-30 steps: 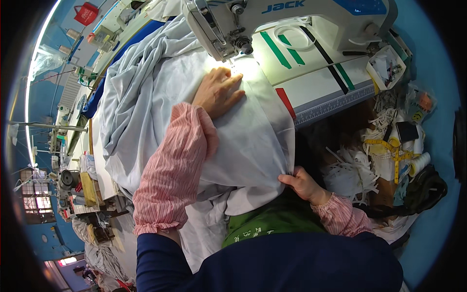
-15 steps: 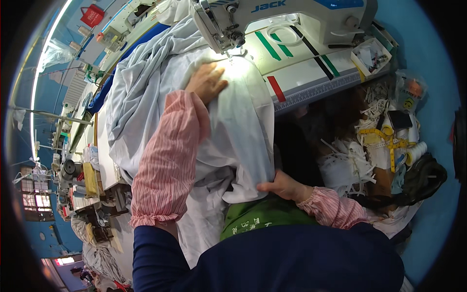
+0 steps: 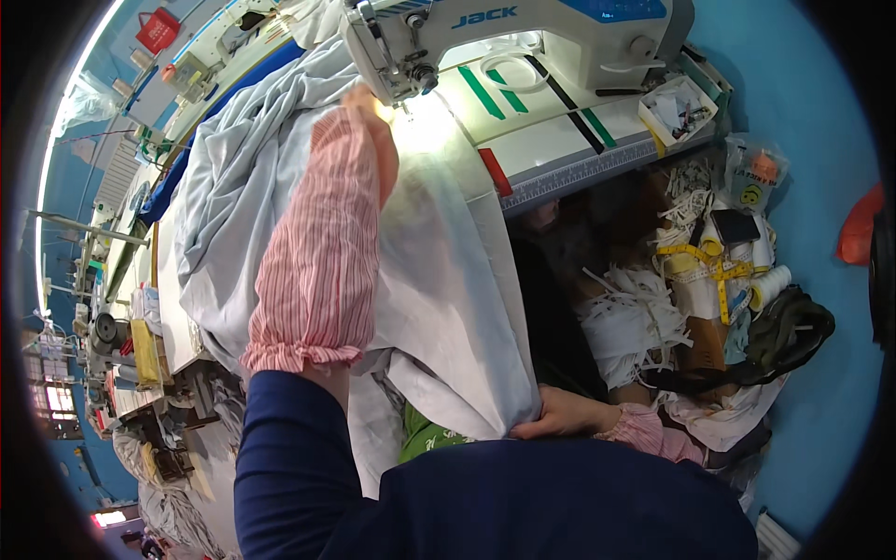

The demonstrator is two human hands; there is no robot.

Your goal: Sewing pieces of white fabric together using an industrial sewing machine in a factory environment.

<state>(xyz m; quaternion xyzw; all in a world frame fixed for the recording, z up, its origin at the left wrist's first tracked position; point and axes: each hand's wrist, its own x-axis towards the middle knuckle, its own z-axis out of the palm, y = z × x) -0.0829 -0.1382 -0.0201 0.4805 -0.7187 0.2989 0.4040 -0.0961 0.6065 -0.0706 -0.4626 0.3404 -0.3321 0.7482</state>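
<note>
A large piece of pale grey-white fabric (image 3: pixel 439 280) spreads across the sewing machine bed and hangs over the front edge toward my lap. Its right edge runs from under the needle area of the sewing machine (image 3: pixel 401 70) down to my right hand (image 3: pixel 563 413). That hand is closed on the fabric's edge, thumb on top, stretching it toward me. My left hand (image 3: pixel 366 101) is far forward on the fabric, just left of the machine's needle. My striped sleeve and the bright lamp glare hide most of its fingers.
On the machine table lie green, black and red strips, a ruler strip (image 3: pixel 579 175) along the edge and a white box (image 3: pixel 679 110) of small items. At right are a yellow measuring tape (image 3: pixel 721 271), thread spools (image 3: pixel 771 287) and white fabric scraps (image 3: pixel 630 322).
My left hand has slid forward and left, closer to the needle. My right hand has drawn the fabric edge nearer to my body, and that stretch lies straighter and flatter.
</note>
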